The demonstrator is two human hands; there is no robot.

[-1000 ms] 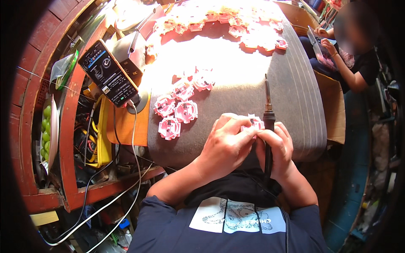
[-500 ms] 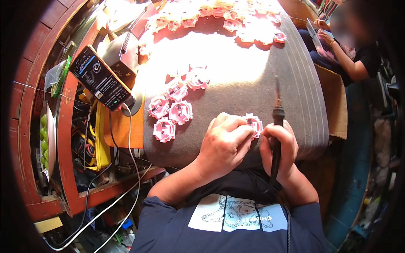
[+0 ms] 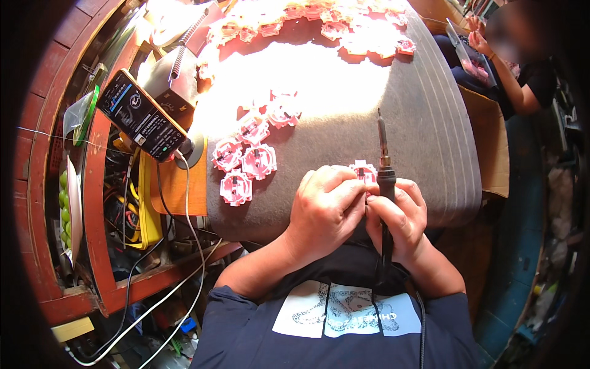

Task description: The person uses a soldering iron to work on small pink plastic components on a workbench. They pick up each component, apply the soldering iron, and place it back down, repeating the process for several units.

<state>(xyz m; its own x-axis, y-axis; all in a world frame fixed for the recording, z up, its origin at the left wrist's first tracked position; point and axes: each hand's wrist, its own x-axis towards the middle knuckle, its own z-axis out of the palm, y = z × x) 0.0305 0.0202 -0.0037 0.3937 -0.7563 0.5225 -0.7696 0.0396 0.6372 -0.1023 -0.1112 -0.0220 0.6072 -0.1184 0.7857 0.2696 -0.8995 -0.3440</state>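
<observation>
My right hand [image 3: 402, 215] is closed with a black-handled soldering iron [image 3: 385, 178] lodged in it, its metal tip pointing away from me. Thumb and fingertips of that hand meet my left hand [image 3: 329, 206] at a tiny reddish bit between them. The left fingers are pinched together, and what they grip is mostly hidden. Just beyond the fingertips lies a pink plastic part [image 3: 364, 171], round inside a notched frame. Several similar pink parts [image 3: 259, 161] rest in a cluster left of my hands on the dark grey work surface [image 3: 430, 141].
More pink parts [image 3: 369, 43] line the far side in glaring light. A lit phone [image 3: 144, 117] stands at left on a holder, a white cable [image 3: 187, 203] hanging from it. A yellow bin [image 3: 147, 203] sits below. At far right another person [image 3: 522, 80] sits with a clear tray [image 3: 467, 58].
My right hand has shifted left, its fingertips now meeting the left ones. The soldering iron moved left with it and stands more upright. The other person's hands have risen off the tray.
</observation>
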